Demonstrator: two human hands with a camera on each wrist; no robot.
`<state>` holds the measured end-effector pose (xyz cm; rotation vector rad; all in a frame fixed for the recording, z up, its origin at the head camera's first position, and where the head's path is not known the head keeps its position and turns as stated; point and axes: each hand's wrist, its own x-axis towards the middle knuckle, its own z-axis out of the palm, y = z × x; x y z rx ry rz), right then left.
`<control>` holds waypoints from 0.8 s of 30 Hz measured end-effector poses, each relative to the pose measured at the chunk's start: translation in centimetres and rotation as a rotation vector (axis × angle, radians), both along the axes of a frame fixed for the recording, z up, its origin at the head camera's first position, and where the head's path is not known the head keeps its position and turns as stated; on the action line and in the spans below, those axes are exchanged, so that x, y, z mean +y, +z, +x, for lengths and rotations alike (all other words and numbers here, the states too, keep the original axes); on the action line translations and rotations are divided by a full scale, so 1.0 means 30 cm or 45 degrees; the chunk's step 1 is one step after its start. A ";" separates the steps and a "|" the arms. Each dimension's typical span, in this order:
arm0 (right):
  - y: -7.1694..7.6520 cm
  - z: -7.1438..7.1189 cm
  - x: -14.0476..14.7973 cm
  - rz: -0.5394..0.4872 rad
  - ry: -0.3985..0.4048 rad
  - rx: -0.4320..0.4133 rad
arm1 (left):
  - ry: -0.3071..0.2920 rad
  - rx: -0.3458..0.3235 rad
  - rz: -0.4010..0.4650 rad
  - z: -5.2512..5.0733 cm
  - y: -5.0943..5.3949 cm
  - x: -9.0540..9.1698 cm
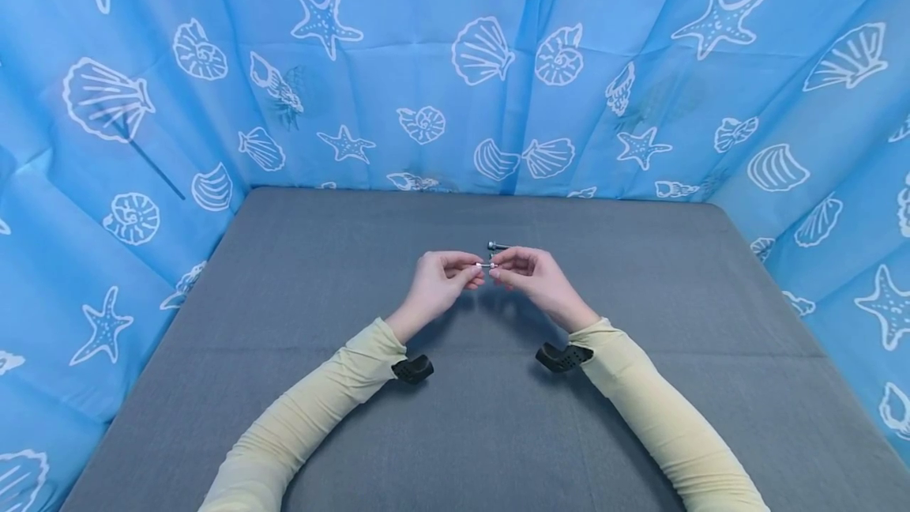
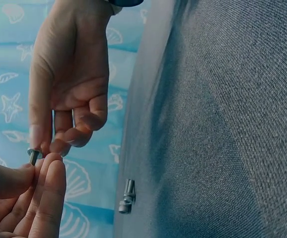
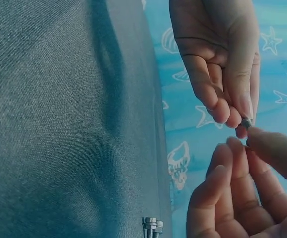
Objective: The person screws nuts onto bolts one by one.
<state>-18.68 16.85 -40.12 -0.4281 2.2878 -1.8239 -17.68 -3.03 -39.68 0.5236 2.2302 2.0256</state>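
Observation:
Over the middle of the table, a small silver bolt point(image 1: 486, 265) is held level between both hands. My left hand point(image 1: 444, 279) pinches one end of it with thumb and fingertips. The thumb and index finger of my right hand point(image 1: 529, 275) pinch the other end, where a small nut point(image 2: 34, 152) shows in the left wrist view. The fingertips hide part of both ends. In the right wrist view a short piece of the bolt point(image 3: 247, 122) shows between the two thumbs. Just beyond the right fingers, several more bolts point(image 1: 498, 246) lie close together on the table.
A grey cloth-covered table point(image 1: 455, 425) spreads beneath both forearms. Blue curtains point(image 1: 426, 62) with white shells and starfish hang along its back and sides. A black wrist device point(image 1: 412, 370) sits at the left cuff, and another black device point(image 1: 564, 357) at the right cuff.

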 end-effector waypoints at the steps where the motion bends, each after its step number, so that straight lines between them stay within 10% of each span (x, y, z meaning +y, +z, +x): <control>1: -0.001 -0.001 0.000 0.019 -0.007 0.000 | 0.004 0.002 0.007 -0.007 -0.011 0.001; 24: -0.012 -0.004 0.005 -0.029 -0.015 0.010 | 0.023 -0.009 0.011 -0.023 -0.046 0.004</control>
